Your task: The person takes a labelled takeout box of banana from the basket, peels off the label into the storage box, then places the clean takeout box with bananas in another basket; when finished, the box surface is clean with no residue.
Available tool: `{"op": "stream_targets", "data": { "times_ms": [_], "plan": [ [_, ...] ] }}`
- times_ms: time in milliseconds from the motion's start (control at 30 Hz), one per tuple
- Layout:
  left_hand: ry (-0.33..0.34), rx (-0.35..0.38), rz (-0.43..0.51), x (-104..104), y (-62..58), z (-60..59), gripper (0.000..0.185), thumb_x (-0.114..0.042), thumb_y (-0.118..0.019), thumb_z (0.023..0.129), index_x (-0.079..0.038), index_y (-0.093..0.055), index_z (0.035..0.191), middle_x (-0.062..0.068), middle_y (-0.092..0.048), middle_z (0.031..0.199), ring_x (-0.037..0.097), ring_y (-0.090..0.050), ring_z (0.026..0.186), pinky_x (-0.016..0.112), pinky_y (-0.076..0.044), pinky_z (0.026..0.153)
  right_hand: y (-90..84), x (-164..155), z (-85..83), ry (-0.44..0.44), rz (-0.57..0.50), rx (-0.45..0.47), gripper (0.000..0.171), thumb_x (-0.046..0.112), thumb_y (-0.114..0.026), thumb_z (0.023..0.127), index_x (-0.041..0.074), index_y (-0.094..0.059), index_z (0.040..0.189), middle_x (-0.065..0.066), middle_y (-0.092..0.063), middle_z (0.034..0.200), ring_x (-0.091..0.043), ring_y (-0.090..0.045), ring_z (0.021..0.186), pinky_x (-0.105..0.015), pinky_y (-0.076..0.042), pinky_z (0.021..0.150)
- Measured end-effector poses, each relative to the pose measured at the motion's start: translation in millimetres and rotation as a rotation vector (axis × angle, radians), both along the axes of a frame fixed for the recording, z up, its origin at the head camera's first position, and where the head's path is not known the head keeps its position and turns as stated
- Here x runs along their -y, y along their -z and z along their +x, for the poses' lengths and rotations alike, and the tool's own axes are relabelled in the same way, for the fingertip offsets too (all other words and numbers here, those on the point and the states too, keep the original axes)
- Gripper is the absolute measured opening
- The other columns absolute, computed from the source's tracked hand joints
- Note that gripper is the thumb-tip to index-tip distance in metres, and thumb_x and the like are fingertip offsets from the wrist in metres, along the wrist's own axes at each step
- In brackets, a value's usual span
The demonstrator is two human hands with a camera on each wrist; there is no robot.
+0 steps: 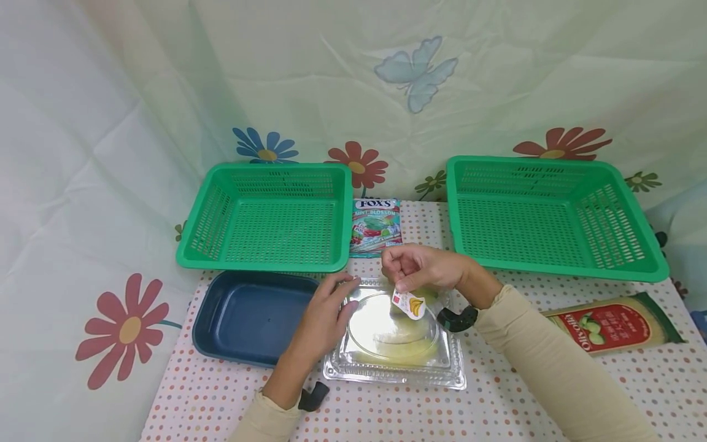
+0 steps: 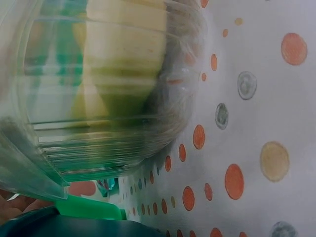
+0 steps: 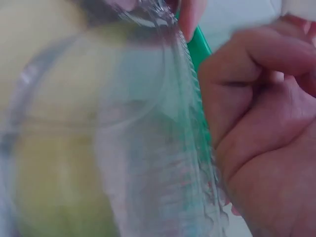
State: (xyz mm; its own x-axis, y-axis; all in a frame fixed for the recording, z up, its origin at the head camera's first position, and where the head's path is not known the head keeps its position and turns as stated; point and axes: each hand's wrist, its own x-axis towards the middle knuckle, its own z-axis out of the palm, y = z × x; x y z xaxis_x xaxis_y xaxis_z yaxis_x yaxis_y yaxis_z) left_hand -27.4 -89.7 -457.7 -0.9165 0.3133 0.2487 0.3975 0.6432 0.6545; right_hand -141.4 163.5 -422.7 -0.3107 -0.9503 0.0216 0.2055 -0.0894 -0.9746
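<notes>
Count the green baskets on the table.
2. One green basket stands at the back left, behind the blue tray; the other green basket stands at the back right.

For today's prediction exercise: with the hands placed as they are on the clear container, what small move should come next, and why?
Probably peel the banana sticker fully off: the right hand pinches it, lifted above the clear container, while the left hand steadies its left edge.

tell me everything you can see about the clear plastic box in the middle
The clear plastic box is a shallow, shiny clamshell with a round domed lid and flat ribbed rim. It lies flat on the dotted tablecloth, beside the blue tray, with something yellow-green inside. The left hand rests on its left edge; the right hand pinches its banana sticker.
</notes>
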Motion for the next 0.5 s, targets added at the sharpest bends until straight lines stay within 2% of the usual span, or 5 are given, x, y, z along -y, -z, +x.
{"op": "stream_targets", "data": {
  "times_ms": [267, 400, 500],
  "plan": [
    [-0.026, 0.021, -0.034, -2.6, -2.2, 2.4, 0.041, -0.014, -0.065, 0.101, -0.011, -0.062, 0.141, 0.006, -0.054, 0.142, 0.025, -0.055, 0.133, 0.043, -0.051, 0.106, -5.4, 3.3, 3.8, 0.144, 0.022, -0.051, 0.016, -0.006, -0.064, 0.094, 0.005, -0.053, 0.1, 0.004, -0.061, 0.088, -0.009, -0.055, 0.079, -0.021, -0.049, 0.069],
    [-0.043, 0.04, -0.048, -4.5, -3.0, 4.2, 0.041, -0.016, -0.063, 0.102, -0.012, -0.06, 0.143, 0.006, -0.053, 0.145, 0.025, -0.053, 0.137, 0.043, -0.049, 0.109, -13.7, 8.2, 7.7, 0.173, 0.093, -0.045, 0.029, -0.007, -0.071, 0.088, 0.004, -0.055, 0.108, 0.001, -0.063, 0.094, -0.011, -0.06, 0.085, -0.021, -0.054, 0.072],
    [-0.035, 0.02, -0.042, -3.7, -3.2, 3.3, 0.041, -0.014, -0.064, 0.101, -0.01, -0.06, 0.142, 0.008, -0.054, 0.144, 0.026, -0.054, 0.135, 0.044, -0.05, 0.107, -20.7, 15.1, 10.6, 0.172, 0.14, -0.089, 0.042, -0.009, -0.076, 0.083, -0.002, -0.053, 0.118, -0.003, -0.062, 0.101, -0.013, -0.059, 0.091, -0.021, -0.055, 0.074]
  ]
}}
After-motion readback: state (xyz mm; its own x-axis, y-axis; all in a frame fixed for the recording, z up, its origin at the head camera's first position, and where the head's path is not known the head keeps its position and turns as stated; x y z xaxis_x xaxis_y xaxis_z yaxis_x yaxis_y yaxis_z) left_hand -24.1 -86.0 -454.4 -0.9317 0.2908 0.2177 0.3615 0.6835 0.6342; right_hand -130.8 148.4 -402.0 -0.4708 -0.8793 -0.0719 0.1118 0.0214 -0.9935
